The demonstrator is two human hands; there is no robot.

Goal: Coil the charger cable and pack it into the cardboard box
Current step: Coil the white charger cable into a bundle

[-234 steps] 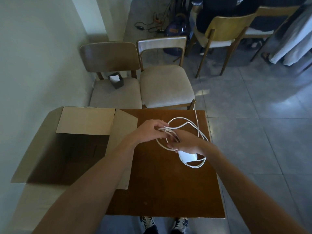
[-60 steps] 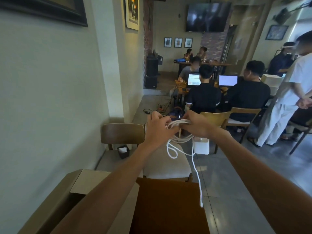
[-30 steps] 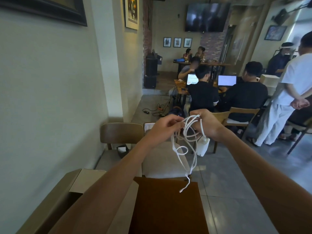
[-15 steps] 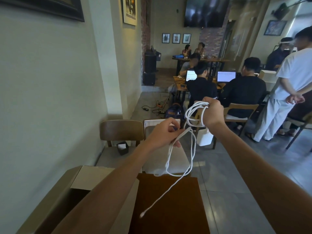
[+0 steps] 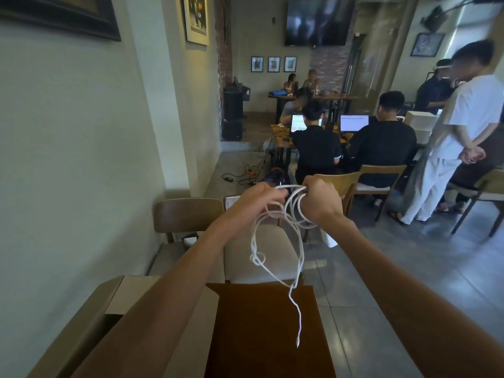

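Table (image 5: pixel 261 336): dark brown top at bottom centre, far edge just short of the chair seats, right edge dropping to grey floor tiles; open floor to the right.
Cardboard box (image 5: pixel 114 301): at lower left, touching the table's left side and close to the wall; flaps open, interior mostly hidden behind the left forearm.
Cable end (image 5: pixel 297 343): small plug tip hanging free above the table top, pointing straight down.
Charger cable (image 5: pixel 296 241): thin, white, held up in the air above the table's far edge; several loose loops bunched between the two hands, a small twisted kink at the left low point, one long strand trailing down. Long axis roughly vertical, from hands to plug.
Left hand (image 5: pixel 259 199): grip clenched on the cable, fingers curled round the strands at the top of the loops.
Right hand (image 5: pixel 320 203): grip grasping the gathered loops, which wrap round the fingers; just beside the left hand.
Charger brick (image 5: pixel 330 240): white, only a corner showing below the right wrist.
Chairs (image 5: pixel 191 214): two wooden-backed seats beyond the table, side by side against the wall.
Beyond: seated people at laptops, one person standing at right.
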